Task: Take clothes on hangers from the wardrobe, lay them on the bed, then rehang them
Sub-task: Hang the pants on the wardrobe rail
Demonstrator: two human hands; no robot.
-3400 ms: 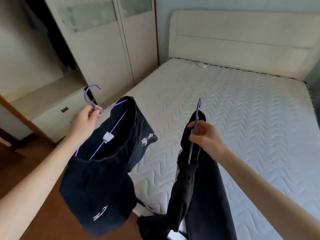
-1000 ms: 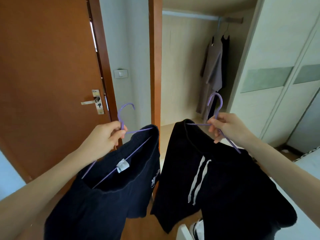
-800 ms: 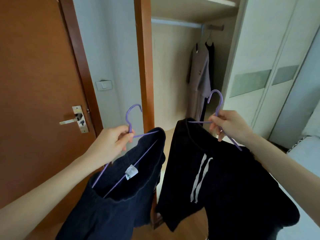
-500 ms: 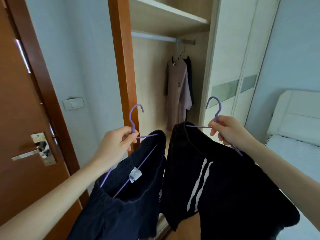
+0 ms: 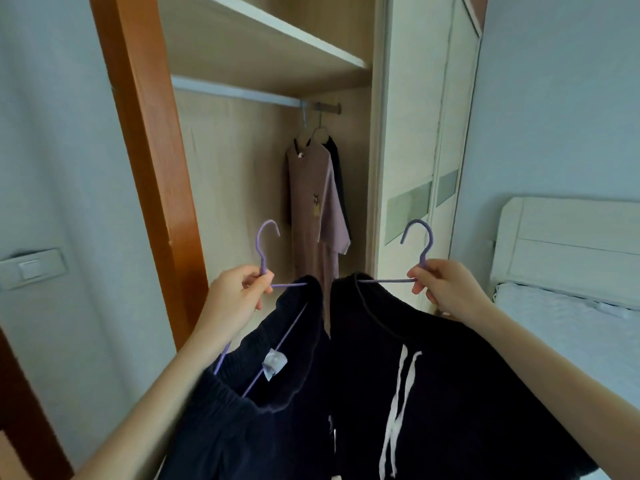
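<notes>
Head view: left hand (image 5: pixel 235 296) pinches 1 purple hanger (image 5: pixel 264 251); right hand (image 5: pixel 446 289) grips another hanger (image 5: pixel 420 244).

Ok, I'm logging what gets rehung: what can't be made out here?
All in the head view:
- Dark garment on the rail: the mauve shirt covers most of it; its kind is unclear.
- Navy shorts on the left hanger, drawstring garment on the right hanger: lower ends cut off by the bottom edge.
- White label on the shorts: too small to read.
- Mauve shirt: lower end hidden behind the held clothes.
</notes>
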